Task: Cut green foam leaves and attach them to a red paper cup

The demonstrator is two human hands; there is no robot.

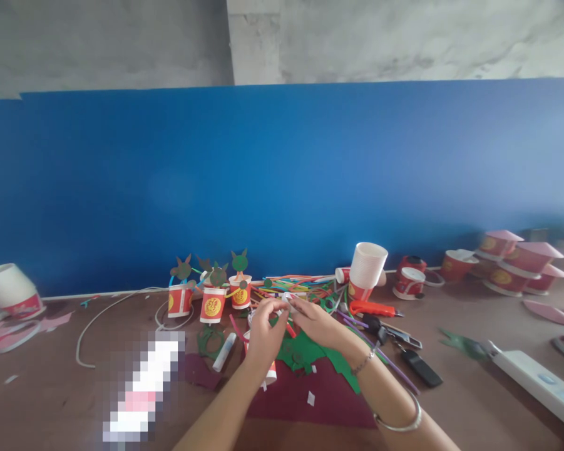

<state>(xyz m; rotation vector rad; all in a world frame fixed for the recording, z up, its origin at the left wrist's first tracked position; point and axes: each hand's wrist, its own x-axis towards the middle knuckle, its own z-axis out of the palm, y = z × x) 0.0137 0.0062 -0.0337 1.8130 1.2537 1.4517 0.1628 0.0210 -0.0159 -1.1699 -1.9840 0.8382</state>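
Note:
My left hand (267, 332) and my right hand (315, 322) meet at the fingertips over the middle of the table. Both sets of fingers are closed in a pinch around something small and whitish, too blurred and covered to name. Partly hidden behind my left wrist is a red-and-white paper cup (271, 374). Below my right hand lie cut sheets of green paper (300, 354) on a dark red sheet (305, 401). A white glue stick (224, 352) rests left of my left hand.
Paper-cup figures (213, 305) with green heads stand at left. Coloured strips (300, 285) lie behind my hands. A stack of white cups (367, 266), an orange box cutter (373, 308), keys (380, 327) and a power strip (539, 382) are to the right. A blue wall panel (282, 181) rises behind.

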